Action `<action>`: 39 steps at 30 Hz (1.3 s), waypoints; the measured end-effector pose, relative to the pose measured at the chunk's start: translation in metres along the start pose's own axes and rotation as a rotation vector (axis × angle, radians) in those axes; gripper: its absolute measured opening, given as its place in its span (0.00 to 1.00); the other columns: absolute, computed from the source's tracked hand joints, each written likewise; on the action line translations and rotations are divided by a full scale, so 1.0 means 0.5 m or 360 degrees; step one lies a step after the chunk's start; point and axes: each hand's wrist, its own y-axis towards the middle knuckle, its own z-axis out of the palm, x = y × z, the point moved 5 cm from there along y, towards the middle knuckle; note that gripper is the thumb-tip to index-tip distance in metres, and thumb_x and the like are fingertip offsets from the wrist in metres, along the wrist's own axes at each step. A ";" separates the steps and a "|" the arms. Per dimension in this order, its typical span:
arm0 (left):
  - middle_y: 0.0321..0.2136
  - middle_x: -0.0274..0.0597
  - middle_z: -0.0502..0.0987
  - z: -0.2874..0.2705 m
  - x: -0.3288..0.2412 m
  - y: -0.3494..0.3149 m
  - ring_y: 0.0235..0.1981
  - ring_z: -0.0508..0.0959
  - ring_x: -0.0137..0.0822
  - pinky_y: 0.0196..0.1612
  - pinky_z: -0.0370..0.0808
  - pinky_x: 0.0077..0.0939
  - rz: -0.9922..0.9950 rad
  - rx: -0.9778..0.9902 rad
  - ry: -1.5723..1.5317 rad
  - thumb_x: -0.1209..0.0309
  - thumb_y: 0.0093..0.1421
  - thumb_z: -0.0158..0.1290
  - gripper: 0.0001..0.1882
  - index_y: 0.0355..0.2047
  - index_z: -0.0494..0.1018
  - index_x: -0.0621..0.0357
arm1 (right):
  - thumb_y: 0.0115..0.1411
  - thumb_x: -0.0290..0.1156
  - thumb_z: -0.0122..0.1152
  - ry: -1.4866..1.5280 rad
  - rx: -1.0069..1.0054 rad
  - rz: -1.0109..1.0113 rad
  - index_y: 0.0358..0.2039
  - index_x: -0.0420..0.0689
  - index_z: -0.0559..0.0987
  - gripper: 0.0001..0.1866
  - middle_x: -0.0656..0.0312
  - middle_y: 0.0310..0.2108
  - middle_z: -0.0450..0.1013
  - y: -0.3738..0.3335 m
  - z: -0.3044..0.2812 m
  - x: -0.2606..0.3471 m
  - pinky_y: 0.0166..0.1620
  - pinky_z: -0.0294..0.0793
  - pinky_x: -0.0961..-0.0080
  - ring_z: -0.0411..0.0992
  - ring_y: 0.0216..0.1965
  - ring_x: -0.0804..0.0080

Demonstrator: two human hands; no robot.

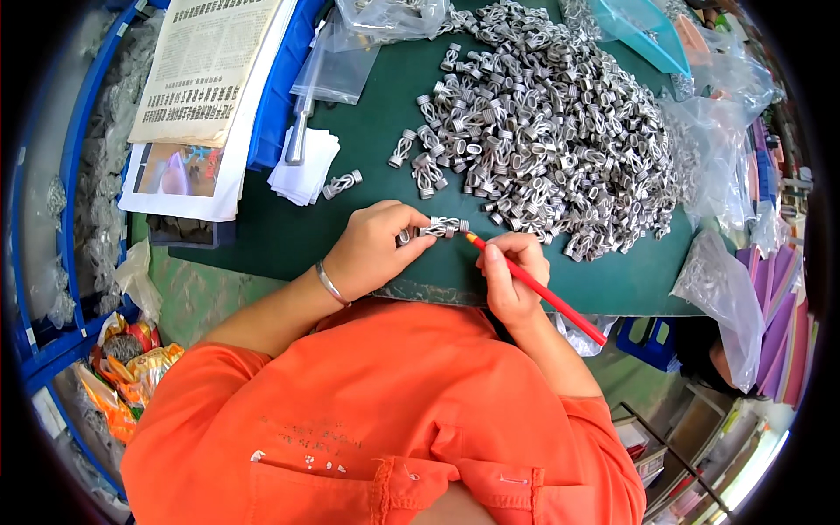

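My left hand [376, 245] pinches a small silver metal piece [444, 227] with ribbed ends and twisted loops, close to the table's near edge. In my right hand [514, 276] is a red pencil [549, 296], its yellowish tip touching or almost touching the right end of that piece. Just beyond lies a big heap of similar silver metal pieces [560, 131] on the dark green tabletop [363, 144]. One more loose piece [342, 184] rests by itself near a stack of small white paper slips [304, 166].
A metal-shafted tool [298, 131] lies on the slips beside a blue tray [284, 79]. Printed papers [197, 79] cover the left side. Clear plastic bags [713, 149] and a turquoise tray [643, 31] stand around the heap. Blue shelving [70, 210] runs along the far left.
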 end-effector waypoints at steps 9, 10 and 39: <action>0.19 0.39 0.71 0.001 0.002 0.001 0.19 0.71 0.31 0.22 0.67 0.21 0.0043 -0.0003 0.0009 0.75 0.46 0.59 0.08 0.27 0.74 0.62 | 0.50 0.21 0.58 -0.0110 0.0142 -0.0101 0.24 0.38 0.72 0.03 0.58 0.18 0.70 0.014 0.026 0.009 0.21 0.66 0.78 0.67 0.17 0.70; 0.19 0.39 0.71 0.002 0.002 0.001 0.19 0.71 0.31 0.22 0.67 0.21 0.0042 -0.0003 0.0008 0.75 0.46 0.59 0.08 0.27 0.74 0.62 | 0.50 0.21 0.58 -0.0122 0.0178 -0.0158 0.24 0.38 0.72 0.03 0.58 0.18 0.70 0.016 0.030 0.012 0.21 0.66 0.77 0.68 0.17 0.69; 0.23 0.31 0.72 -0.207 -0.014 0.269 0.16 0.65 0.17 0.16 0.61 0.11 0.0186 -0.1302 -0.0157 0.72 0.51 0.58 0.13 0.36 0.74 0.64 | 0.49 0.16 0.58 -0.0147 0.0145 -0.0305 0.28 0.39 0.69 0.08 0.57 0.24 0.71 0.043 0.007 0.024 0.28 0.71 0.76 0.71 0.24 0.67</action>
